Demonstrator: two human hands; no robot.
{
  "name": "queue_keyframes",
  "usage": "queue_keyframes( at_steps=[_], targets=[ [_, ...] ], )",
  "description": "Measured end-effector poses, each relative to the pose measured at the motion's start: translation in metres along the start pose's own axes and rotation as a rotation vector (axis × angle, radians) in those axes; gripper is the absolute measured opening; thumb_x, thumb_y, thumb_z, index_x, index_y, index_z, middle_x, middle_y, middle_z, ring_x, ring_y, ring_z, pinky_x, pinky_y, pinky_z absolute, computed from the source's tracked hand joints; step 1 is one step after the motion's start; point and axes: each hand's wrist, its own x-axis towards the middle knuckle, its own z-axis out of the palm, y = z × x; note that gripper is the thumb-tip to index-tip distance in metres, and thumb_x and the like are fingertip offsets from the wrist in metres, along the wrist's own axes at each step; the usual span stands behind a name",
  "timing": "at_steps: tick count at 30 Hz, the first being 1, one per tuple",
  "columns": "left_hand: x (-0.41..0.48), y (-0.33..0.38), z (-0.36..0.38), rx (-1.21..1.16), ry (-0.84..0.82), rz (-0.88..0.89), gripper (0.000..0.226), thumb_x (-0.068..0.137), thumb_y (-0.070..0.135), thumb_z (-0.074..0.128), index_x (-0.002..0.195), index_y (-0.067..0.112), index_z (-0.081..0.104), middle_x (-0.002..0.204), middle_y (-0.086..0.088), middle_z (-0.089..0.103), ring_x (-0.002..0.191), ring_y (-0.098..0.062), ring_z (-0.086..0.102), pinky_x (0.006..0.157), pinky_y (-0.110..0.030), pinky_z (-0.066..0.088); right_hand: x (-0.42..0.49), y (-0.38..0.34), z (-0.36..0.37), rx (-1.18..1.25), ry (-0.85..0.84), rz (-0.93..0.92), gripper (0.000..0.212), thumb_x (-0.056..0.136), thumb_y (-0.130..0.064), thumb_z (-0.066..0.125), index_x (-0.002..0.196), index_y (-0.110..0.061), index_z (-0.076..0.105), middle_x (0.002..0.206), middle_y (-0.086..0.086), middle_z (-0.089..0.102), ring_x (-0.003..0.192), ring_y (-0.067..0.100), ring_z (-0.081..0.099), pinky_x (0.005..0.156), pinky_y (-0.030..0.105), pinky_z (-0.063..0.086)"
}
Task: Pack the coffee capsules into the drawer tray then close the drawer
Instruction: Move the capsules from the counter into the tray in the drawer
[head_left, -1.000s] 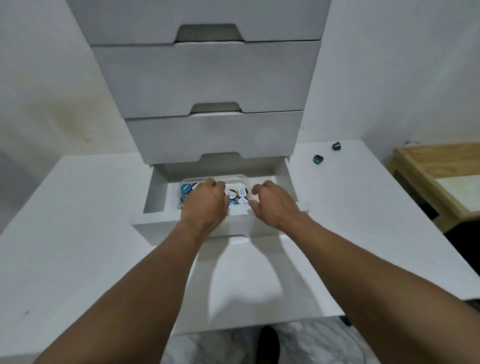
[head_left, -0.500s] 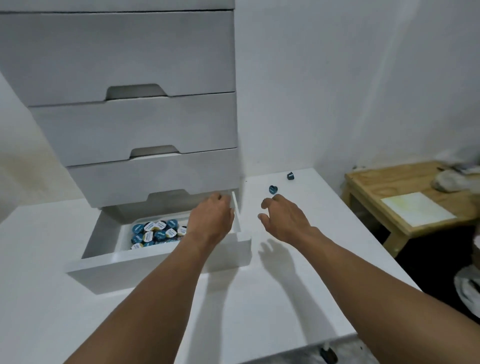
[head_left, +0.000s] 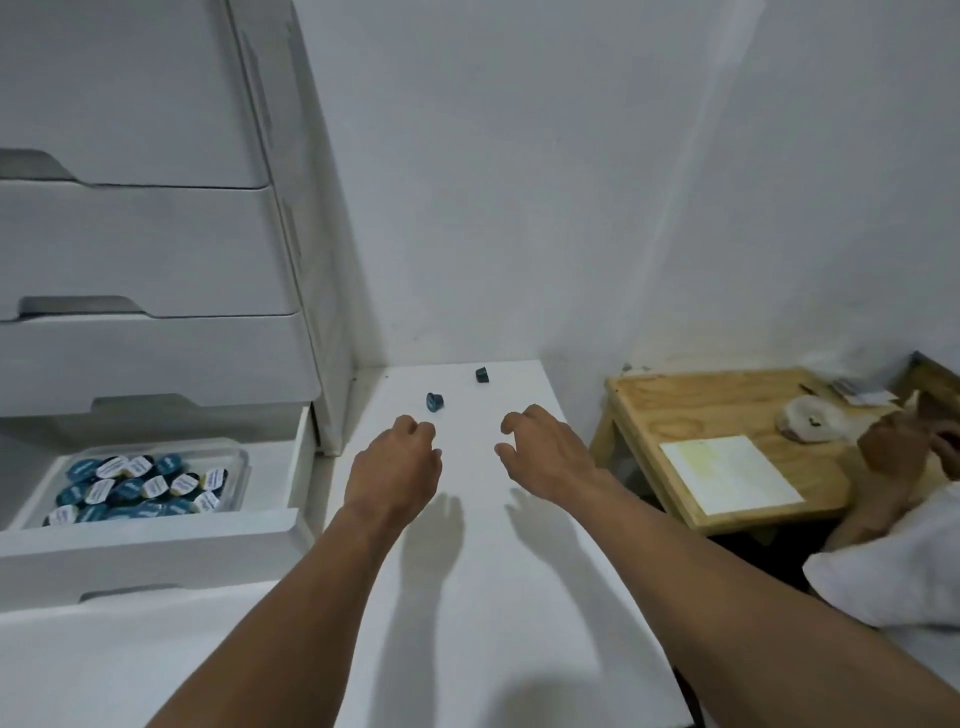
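We had swung both arms from the drawer (head_left: 156, 551) to the worktop (head_left: 519, 387). Our left grip (head_left: 395, 462), loosely curled and empty, hung just short of the nearer capsule (head_left: 434, 401); our right grip (head_left: 545, 457), likewise empty, faced the farther capsule (head_left: 481, 374).

No text can be read: the print on the white foil lids of the blue coffee capsules (head_left: 140, 486) is too blurred.
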Motion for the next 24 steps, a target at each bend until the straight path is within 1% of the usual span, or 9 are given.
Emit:
queue_keyframes(
  at_steps=[3,7,12,16,19,24],
  targets=[
    [0.012,0.012,0.004,0.034,-0.028,0.002,0.029,0.097,0.029,0.041,0.117,0.012,0.053,0.118,-0.005,0.053,0.095,-0.03,0.059,0.065,-0.036,0.043,0.014,0.014,0.004,0.037,-0.014,0.007,0.032,0.097,-0.03,0.046,0.123,-0.012,0.052,0.123,0.008,0.05,0.104,0.032,0.056,0.081,0.036,0.045],
    [0.038,0.013,0.02,0.026,-0.065,-0.014,0.029,0.096,0.029,0.042,0.117,0.012,0.054,0.118,-0.007,0.054,0.096,-0.03,0.059,0.072,-0.039,0.048,0.039,0.024,0.016,0.065,-0.042,0.004,0.032,0.097,-0.03,0.046,0.123,-0.012,0.052,0.123,0.008,0.05,0.106,0.032,0.055,0.085,0.037,0.045],
    [0.077,0.006,0.052,0.024,-0.116,-0.032,0.029,0.097,0.03,0.041,0.118,0.014,0.053,0.119,-0.004,0.054,0.099,-0.028,0.059,0.073,-0.037,0.048,0.082,0.036,0.037,0.07,-0.094,0.032,0.035,0.096,-0.031,0.046,0.127,-0.015,0.051,0.126,0.007,0.049,0.109,0.031,0.055,0.088,0.036,0.045],
    [0.113,-0.006,0.081,-0.012,-0.187,-0.022,0.03,0.097,0.031,0.042,0.12,0.014,0.052,0.119,-0.005,0.053,0.1,-0.029,0.059,0.076,-0.037,0.048,0.123,0.047,0.057,0.074,-0.15,0.078,0.031,0.095,-0.029,0.046,0.121,-0.013,0.052,0.122,0.008,0.051,0.106,0.032,0.055,0.088,0.038,0.046],
    [0.142,-0.019,0.101,-0.023,-0.226,-0.009,0.031,0.097,0.03,0.041,0.122,0.013,0.05,0.121,-0.006,0.052,0.1,-0.029,0.058,0.075,-0.037,0.048,0.152,0.053,0.073,0.085,-0.141,0.086,0.028,0.093,-0.026,0.048,0.116,-0.011,0.054,0.115,0.01,0.053,0.101,0.035,0.057,0.085,0.04,0.048],
    [0.182,-0.04,0.128,-0.056,-0.27,-0.052,0.032,0.096,0.028,0.042,0.124,0.013,0.05,0.124,-0.006,0.051,0.1,-0.029,0.058,0.075,-0.038,0.048,0.197,0.062,0.09,0.09,-0.218,0.089,0.032,0.094,-0.03,0.048,0.122,-0.015,0.051,0.117,0.006,0.052,0.104,0.03,0.057,0.088,0.039,0.047]
  ],
)
